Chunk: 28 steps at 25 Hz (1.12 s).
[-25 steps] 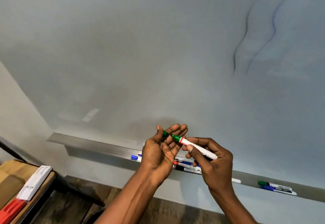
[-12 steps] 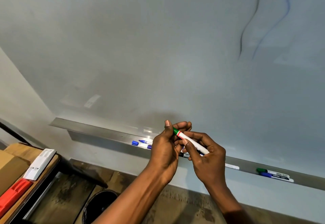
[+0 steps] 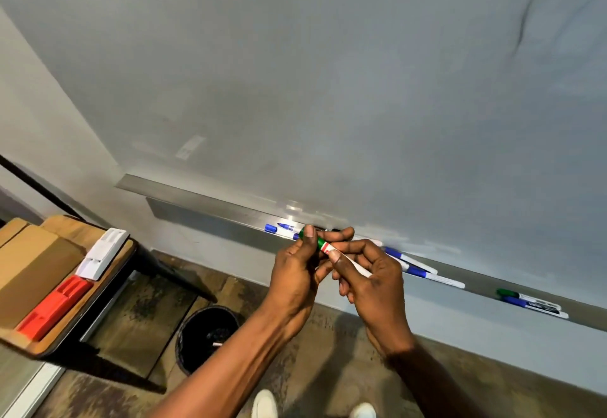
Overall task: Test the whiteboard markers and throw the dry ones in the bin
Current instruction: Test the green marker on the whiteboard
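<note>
While the left hand is pinching the green cap and the right hand is gripping the marker by its barrel, before the ledge and above the bin, the person is best pushing the cap straight, not twisting sideways.

Head view faces down whiteboard toward bin, seemingly close.

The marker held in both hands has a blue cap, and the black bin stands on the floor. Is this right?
Not quite. The head view shows that the marker held in the left hand and right hand has a green cap, not blue. The black bin does stand on the floor.
</note>
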### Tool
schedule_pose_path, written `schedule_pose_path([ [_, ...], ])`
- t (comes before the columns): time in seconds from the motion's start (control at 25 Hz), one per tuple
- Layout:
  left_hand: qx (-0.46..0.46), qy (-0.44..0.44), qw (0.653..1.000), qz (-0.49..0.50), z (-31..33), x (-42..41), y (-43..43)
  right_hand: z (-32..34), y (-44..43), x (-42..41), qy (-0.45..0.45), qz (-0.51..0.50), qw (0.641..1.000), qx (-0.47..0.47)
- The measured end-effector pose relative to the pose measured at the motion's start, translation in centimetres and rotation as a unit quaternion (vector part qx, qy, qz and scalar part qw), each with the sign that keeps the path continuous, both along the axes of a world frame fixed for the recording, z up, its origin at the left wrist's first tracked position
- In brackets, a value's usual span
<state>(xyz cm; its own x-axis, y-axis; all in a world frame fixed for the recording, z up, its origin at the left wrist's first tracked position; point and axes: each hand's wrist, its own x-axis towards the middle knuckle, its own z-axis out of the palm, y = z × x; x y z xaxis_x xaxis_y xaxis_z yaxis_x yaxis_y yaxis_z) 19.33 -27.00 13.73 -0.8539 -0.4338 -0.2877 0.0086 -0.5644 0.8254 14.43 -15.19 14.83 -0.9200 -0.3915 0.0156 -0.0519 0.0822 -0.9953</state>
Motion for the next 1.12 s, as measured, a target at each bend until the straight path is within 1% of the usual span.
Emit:
schedule_pose_path([
  [0.12, -0.041, -0.034, 0.998, 0.036, -2.0, 2.1, -1.7, -1.9, -2.0, 1.3, -0.036, 0.065, 0.997, 0.001],
  [0.32, -0.134, -0.100, 0.982, 0.092, -6.6, 6.3, -5.8, -6.3, -5.6, 3.3, -0.079, 0.180, 0.976, 0.091],
  [0.4, -0.182, -0.140, 0.970, 0.086, -8.5, 8.3, -7.6, -7.9, -7.2, 4.0, -0.063, 0.218, 0.965, 0.131],
  [0.48, -0.241, -0.196, 0.948, 0.074, -10.2, 10.5, -9.2, -9.8, -8.8, 4.4, -0.008, 0.264, 0.946, 0.187],
  [0.56, -0.276, -0.253, 0.925, 0.065, -11.5, 12.6, -10.1, -11.6, -10.3, 4.6, 0.034, 0.294, 0.921, 0.252],
  [0.64, -0.288, -0.301, 0.908, 0.052, -13.4, 14.6, -10.6, -13.4, -11.4, 4.9, 0.077, 0.312, 0.895, 0.309],
  [0.76, -0.308, -0.375, 0.873, 0.040, -17.2, 17.7, -11.2, -15.8, -12.2, 5.3, 0.131, 0.355, 0.852, 0.361],
  [0.84, -0.330, -0.438, 0.836, 0.003, -19.2, 19.6, -11.3, -17.5, -12.5, 5.1, 0.163, 0.381, 0.820, 0.396],
  [0.92, -0.348, -0.491, 0.797, -0.057, -20.5, 21.2, -11.2, -18.7, -13.1, 4.5, 0.164, 0.403, 0.786, 0.440],
  [1.04, -0.377, -0.550, 0.735, -0.122, -22.4, 23.4, -10.5, -20.4, -14.4, 4.0, 0.193, 0.475, 0.704, 0.491],
  [1.08, -0.390, -0.563, 0.717, -0.133, -23.1, 24.1, -10.2, -21.2, -15.0, 3.8, 0.204, 0.495, 0.684, 0.495],
  [1.12, -0.407, -0.569, 0.700, -0.146, -24.0, 24.7, -9.9, -22.0, -15.7, 3.6, 0.208, 0.507, 0.672, 0.498],
])
